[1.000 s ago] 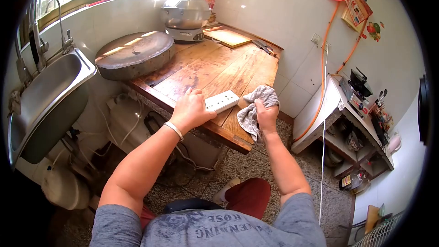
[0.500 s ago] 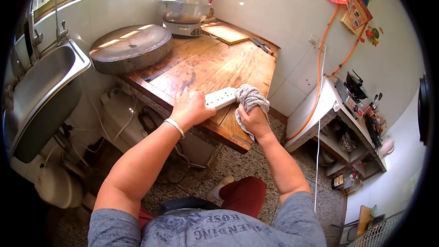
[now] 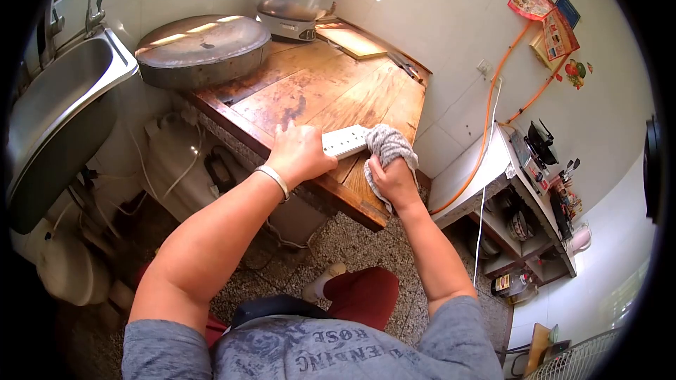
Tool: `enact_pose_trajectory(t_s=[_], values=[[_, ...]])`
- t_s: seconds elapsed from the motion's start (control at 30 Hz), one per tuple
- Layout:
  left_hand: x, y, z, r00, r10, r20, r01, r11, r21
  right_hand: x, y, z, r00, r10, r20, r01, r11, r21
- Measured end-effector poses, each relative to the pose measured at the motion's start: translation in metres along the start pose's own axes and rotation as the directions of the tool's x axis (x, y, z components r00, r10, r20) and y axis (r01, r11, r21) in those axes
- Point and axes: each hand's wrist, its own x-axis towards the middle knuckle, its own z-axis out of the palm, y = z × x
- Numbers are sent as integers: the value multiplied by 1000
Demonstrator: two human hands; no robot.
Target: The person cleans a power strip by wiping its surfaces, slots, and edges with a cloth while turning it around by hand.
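A white power strip [image 3: 344, 141] is held at a slant over the front part of the wooden table [image 3: 310, 95]. My left hand [image 3: 301, 153] is closed round its left end, with the thumb along the near side. Bunched in my right hand [image 3: 395, 179] is a grey patterned cloth [image 3: 389, 145], which touches the strip's right end and covers it. One fold of the cloth hangs down by the table's corner. The fingers of my right hand are wrapped into the cloth.
A round, thick board [image 3: 204, 46] and a steel pot on an electric base [image 3: 289, 10] stand at the back. The sink [image 3: 63, 98] is at left. At right are a shelf unit [image 3: 524, 218], an orange hose [image 3: 487, 127] and a hanging white cable [image 3: 483, 204].
My right hand has brought the cloth left from beside the strip onto its right end. My left hand still holds the strip. The view has tilted down a little.
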Motion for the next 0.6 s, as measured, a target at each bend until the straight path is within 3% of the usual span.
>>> enact_pose_trajectory(t_s=[0.07, 0.13, 0.2, 0.27, 0.33, 0.37, 0.43, 0.47, 0.53, 0.57, 0.6], values=[[-2, 1, 1, 1000, 14, -10, -13, 1000, 7, 9, 7, 5, 994, -86, -65, 86, 996, -10], [-1, 2, -1, 1000, -18, -12, 18, 1000, -1, 10, 16, 4, 981, 155, 115, -142, 984, -111], [-1, 2, -1, 1000, -29, 5, 29, 1000, -6, 3, 3, -2, 996, 54, 66, -49, 995, -85], [1, 1, -1, 999, -43, 21, 44, 999, -14, 5, 0, -1, 947, -297, -119, 288, 954, -85], [1, 2, 0, 998, -40, 40, 40, 999, 3, 11, 8, 4, 940, -301, -159, 287, 952, -102], [1, 2, 1, 998, -38, 43, 38, 999, 3, 18, 6, 4, 992, -118, -36, 114, 989, -92], [0, 2, 1, 1000, -29, 13, 28, 999, 26, 25, 17, 6, 964, 214, 160, -202, 975, -87], [0, 3, -1, 1000, -29, 10, 29, 999, 29, 24, 13, 2, 965, 211, 158, -199, 976, -85], [0, 5, -5, 995, -63, 83, 63, 998, 4, 14, 4, -7, 1000, -16, 5, 16, 999, 46], [0, 5, -7, 995, -67, 75, 67, 998, 0, 12, 2, -10, 985, -155, -69, 157, 987, 17], [1, 4, -8, 995, -64, 79, 64, 998, -3, 16, 2, -9, 985, -163, -63, 164, 986, 17]])
